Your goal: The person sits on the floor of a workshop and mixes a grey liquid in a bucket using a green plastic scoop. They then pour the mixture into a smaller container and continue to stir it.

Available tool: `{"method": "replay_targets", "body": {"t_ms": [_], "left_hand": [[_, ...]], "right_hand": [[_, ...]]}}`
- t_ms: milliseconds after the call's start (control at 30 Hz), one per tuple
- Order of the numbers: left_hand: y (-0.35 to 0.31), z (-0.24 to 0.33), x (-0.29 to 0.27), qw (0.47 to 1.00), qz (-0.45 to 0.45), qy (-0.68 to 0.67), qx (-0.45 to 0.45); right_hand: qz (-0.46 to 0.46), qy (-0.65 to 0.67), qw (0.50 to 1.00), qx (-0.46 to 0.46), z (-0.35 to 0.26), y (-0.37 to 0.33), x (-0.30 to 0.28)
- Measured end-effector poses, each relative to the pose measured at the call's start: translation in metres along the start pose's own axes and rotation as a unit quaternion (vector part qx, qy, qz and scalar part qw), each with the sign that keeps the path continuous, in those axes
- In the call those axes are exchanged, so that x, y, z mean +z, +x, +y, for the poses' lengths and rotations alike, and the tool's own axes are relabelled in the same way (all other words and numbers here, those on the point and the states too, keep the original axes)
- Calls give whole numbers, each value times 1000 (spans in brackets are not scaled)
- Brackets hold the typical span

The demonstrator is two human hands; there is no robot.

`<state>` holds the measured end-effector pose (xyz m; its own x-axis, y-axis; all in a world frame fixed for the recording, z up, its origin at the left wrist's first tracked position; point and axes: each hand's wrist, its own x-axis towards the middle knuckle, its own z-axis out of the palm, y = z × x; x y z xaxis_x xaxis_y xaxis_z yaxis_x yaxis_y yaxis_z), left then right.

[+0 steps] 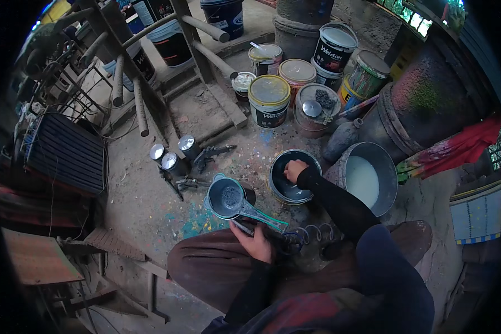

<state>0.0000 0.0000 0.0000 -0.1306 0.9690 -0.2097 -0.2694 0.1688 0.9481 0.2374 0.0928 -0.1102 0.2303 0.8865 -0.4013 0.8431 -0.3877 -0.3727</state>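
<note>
My left hand (257,245) is closed around the dark grip of what looks like a spray gun (242,226), just above my lap. A grey-green strainer (226,196) with a long handle rests over a cup at the gun; whitish, foamy residue shows in its mesh. To the right, my right hand (296,171) reaches down inside a dark bucket (273,186). Its fingers are curled, and their tips and anything in them are hidden. Beside that arm, a larger grey bucket (393,192) tilts toward me with milky liquid (363,181) inside.
A coiled air hose (312,234) lies by my lap. Spray guns (209,156) with silver cups (170,161) stand ahead on the left. Several paint pails (269,100) and a dark jug (342,139) are beyond the buckets. A wooden frame (206,72) rises at the far left.
</note>
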Motion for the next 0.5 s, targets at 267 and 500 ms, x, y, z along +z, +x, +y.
{"method": "replay_targets", "body": {"t_ms": [267,500], "left_hand": [[-5,4,12,1000,24,-12,-4],[-7,4,13,1000,8,-8,2]], "right_hand": [[-38,-124,991,-29,9,-38,-13],[-42,103,994,-5,23,8,25]]}}
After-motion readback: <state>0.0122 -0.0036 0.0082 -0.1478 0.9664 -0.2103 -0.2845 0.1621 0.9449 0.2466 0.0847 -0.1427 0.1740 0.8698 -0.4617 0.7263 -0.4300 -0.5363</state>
